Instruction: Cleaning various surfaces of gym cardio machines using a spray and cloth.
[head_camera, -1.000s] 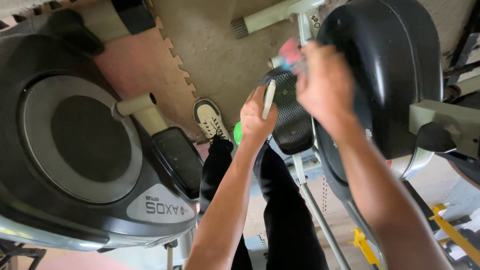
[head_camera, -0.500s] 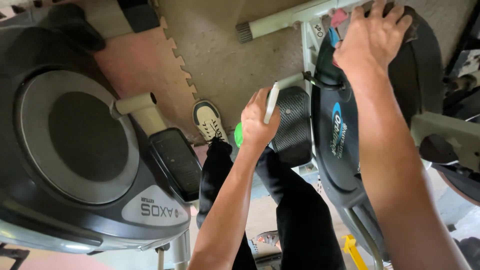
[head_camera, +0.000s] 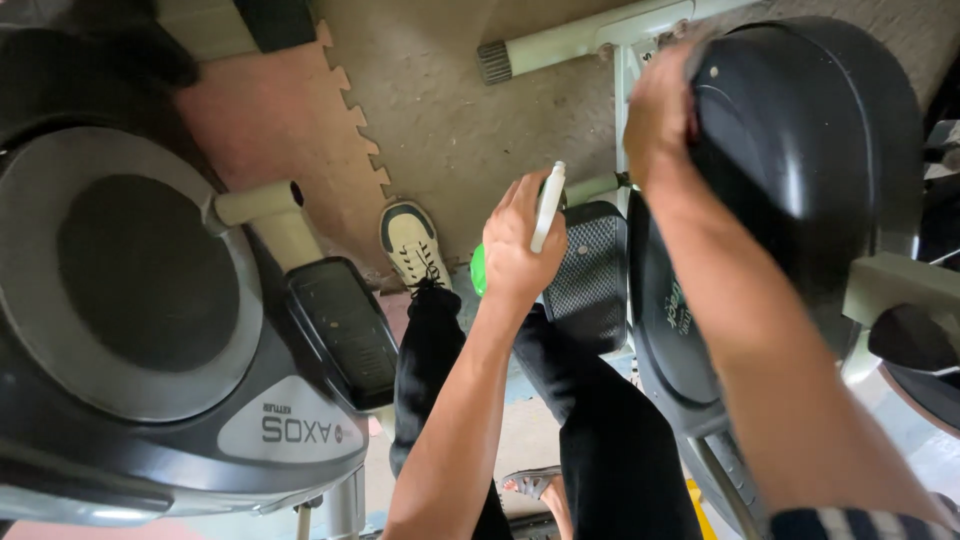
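My left hand (head_camera: 518, 250) is closed around a green spray bottle (head_camera: 480, 270) with a white nozzle part (head_camera: 547, 208) sticking up above the fingers. It hovers just left of a black mesh pedal (head_camera: 590, 272). My right hand (head_camera: 658, 112) presses against the upper left edge of the black rounded housing (head_camera: 810, 150) of an exercise machine. A bit of dark cloth may be under its fingers, but I cannot tell for sure.
A second exercise machine with a large grey disc housing (head_camera: 130, 290) and a black pedal (head_camera: 340, 330) fills the left. My legs in black trousers (head_camera: 600, 440) and a pale shoe (head_camera: 412, 243) stand between the machines. A pink foam mat (head_camera: 270, 110) and a pale metal floor bar (head_camera: 570, 45) lie beyond.
My right hand has slid from the top of the black housing down to its left edge. The left hand with the bottle has stayed nearly still.
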